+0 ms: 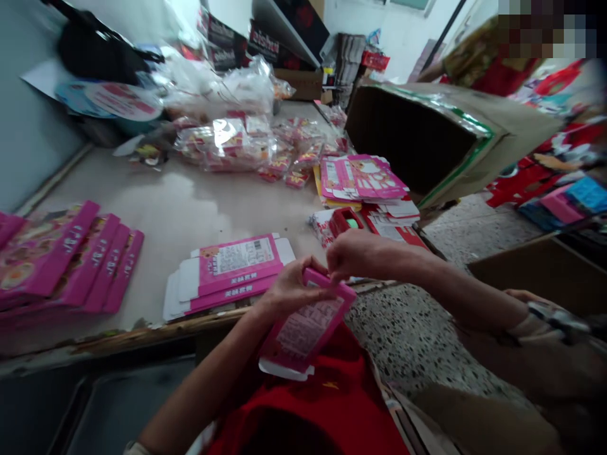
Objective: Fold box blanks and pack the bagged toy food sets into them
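Note:
A pink cardboard box [308, 332] with a printed label panel is tilted in front of the red garment, its lower white flap sticking out. My left hand [291, 287] is wrapped around its upper left side, thumb across the front. At the box's upper end my right hand [348, 253] is closed, fingertips pressed on the edge; its finger details are partly hidden. Just left of my hands, flattened pink boxes [239, 262] lie in a small stack at the table edge. A red tape dispenser-like object [346, 221] sits right behind my right hand.
Filled pink boxes [71, 265] stand leaning at the table's left. Clear bags of small packets [232, 145] lie at the back. More flat pink boxes [363, 177] are piled beside an open carton [412, 139]. A co-worker [493, 63] is beyond it.

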`<state>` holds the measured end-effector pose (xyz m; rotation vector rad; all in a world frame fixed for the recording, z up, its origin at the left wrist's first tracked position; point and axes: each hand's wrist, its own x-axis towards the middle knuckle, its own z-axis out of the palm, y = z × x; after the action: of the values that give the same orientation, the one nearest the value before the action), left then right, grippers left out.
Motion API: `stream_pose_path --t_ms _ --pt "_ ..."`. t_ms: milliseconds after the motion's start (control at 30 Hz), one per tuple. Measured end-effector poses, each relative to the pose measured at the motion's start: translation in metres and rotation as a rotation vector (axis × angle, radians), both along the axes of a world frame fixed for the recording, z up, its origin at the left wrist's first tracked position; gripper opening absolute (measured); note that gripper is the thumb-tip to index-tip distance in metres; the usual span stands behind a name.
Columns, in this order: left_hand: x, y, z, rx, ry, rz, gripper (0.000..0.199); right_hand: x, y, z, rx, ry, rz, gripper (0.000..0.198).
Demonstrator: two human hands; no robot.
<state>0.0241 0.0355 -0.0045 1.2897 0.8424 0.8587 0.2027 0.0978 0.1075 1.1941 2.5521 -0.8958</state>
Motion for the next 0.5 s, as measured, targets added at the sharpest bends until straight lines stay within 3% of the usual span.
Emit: stream_pose_path --t_ms 133,200,233,300,367,433,500 --pt "-0.023 -0.019 0.029 0.035 -0.058 0.034 0.055 -0.011 0.007 -0.007 -0.394 0.214 -0.215 0.052" --pt "-0.046 -0.028 0.050 0.105 -0.051 0.139 0.056 -0.022 0.020 -0.015 -0.463 0.254 -0.244 0.047" --pt "-0.061 -0.031 0.061 0.166 -0.047 0.206 0.059 -0.030 0.030 -0.018 -0.392 0.237 -0.248 0.037" --pt "-0.096 -0.033 0.082 0.372 -0.043 0.340 0.065 -0.046 0.059 -0.022 -0.086 0.178 -0.233 0.022" --pt "-0.134 -0.028 0.093 0.635 -0.011 0.445 0.055 -0.064 0.099 -0.023 0.175 0.118 -0.194 0.018" --pt "-0.171 -0.019 0.089 0.774 0.059 0.492 0.029 -0.081 0.145 -0.023 0.265 0.093 -0.168 0.020" --pt "-0.208 -0.012 0.068 0.718 0.146 0.481 0.020 -0.096 0.189 -0.024 0.337 0.125 -0.202 0.018"
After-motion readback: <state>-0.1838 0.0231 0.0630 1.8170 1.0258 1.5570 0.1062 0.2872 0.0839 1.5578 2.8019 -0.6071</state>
